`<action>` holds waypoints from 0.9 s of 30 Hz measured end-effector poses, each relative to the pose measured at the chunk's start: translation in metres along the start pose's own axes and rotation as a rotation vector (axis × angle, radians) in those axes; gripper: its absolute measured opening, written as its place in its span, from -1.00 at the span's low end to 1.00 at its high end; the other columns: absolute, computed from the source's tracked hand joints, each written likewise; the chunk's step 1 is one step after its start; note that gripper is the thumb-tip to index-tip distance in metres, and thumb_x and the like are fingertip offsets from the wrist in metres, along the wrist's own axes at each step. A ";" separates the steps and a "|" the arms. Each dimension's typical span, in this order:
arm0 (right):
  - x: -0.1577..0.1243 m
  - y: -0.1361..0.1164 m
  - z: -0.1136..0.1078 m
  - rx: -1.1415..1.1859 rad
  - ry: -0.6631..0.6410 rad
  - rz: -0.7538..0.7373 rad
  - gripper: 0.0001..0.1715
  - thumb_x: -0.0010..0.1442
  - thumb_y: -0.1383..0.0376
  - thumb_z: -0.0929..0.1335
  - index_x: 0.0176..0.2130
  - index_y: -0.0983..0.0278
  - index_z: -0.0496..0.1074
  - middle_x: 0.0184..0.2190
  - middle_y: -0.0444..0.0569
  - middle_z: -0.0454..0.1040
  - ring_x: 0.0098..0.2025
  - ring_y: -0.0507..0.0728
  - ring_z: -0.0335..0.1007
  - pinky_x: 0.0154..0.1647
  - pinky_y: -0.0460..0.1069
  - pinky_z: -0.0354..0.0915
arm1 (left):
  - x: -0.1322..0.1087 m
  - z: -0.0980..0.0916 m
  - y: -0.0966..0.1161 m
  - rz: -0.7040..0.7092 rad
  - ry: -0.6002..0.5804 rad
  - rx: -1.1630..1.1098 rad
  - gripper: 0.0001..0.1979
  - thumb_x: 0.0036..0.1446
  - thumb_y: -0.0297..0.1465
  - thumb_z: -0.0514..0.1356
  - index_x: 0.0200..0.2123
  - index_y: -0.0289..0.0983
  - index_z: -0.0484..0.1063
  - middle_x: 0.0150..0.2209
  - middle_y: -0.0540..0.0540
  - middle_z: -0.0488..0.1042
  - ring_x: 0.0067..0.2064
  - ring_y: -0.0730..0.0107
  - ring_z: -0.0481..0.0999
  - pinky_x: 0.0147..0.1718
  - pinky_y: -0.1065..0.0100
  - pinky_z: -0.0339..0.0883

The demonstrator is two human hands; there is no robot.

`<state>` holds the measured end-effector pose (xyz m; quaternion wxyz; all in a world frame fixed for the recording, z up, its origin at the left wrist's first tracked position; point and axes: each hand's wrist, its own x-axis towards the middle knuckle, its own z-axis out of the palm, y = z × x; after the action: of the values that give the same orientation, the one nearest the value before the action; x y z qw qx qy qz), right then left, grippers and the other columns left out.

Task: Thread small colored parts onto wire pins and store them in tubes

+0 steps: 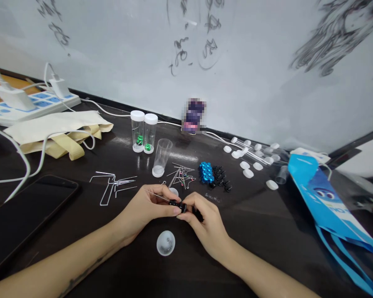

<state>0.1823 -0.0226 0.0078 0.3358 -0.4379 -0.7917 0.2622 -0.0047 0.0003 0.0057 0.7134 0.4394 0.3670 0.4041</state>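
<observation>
My left hand (149, 207) and my right hand (205, 219) meet at the middle of the dark table (267, 231). Both pinch a thin metal pin (158, 195) with small black beads (178, 204) threaded on it. The left fingers close on the pin and beads from the left. My right fingertips close on the black beads from the right. Just beyond the hands lie a heap of pins (180, 175), a cluster of blue beads (206, 172) and a cluster of black beads (220, 178). A white cap (165, 243) lies between my wrists.
Two capped tubes with green beads (144, 132) and an uncapped clear tube (161, 157) stand behind. Bent wires (112, 184) lie left, a phone (25, 215) further left. Cloth bag (59, 132), power strip (31, 103), white caps (251, 159) and a blue bag (326, 198) surround.
</observation>
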 end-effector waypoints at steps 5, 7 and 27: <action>0.000 -0.001 -0.001 -0.035 -0.067 -0.004 -0.68 0.37 0.26 0.21 -0.41 0.25 0.33 -0.47 -0.14 0.37 -0.41 0.05 0.27 -0.30 -0.04 0.15 | 0.000 0.000 -0.001 0.007 0.009 0.009 -0.79 -0.23 -0.42 0.45 -0.44 -0.26 0.55 -0.37 -0.02 0.53 -0.33 0.38 0.49 -0.28 0.35 0.34; 0.001 -0.001 0.000 -0.001 -0.016 0.004 -0.82 0.32 0.26 0.29 -0.35 0.24 0.34 -0.42 -0.13 0.37 -0.39 0.05 0.27 -0.32 -0.05 0.17 | 0.000 -0.001 -0.001 0.021 0.005 -0.002 -0.81 -0.22 -0.42 0.45 -0.45 -0.25 0.54 -0.37 -0.02 0.54 -0.31 0.36 0.50 -0.25 0.33 0.34; 0.000 0.000 -0.001 -0.057 -0.056 -0.004 -0.67 0.35 0.20 0.24 -0.44 0.25 0.30 -0.51 -0.16 0.32 -0.45 0.04 0.24 -0.32 -0.04 0.15 | 0.000 -0.001 -0.002 0.003 -0.005 -0.009 -0.81 -0.23 -0.44 0.45 -0.47 -0.26 0.54 -0.35 -0.02 0.56 -0.31 0.37 0.50 -0.26 0.34 0.34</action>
<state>0.1824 -0.0224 0.0087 0.3015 -0.4384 -0.8087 0.2508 -0.0049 -0.0001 0.0034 0.7157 0.4376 0.3627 0.4059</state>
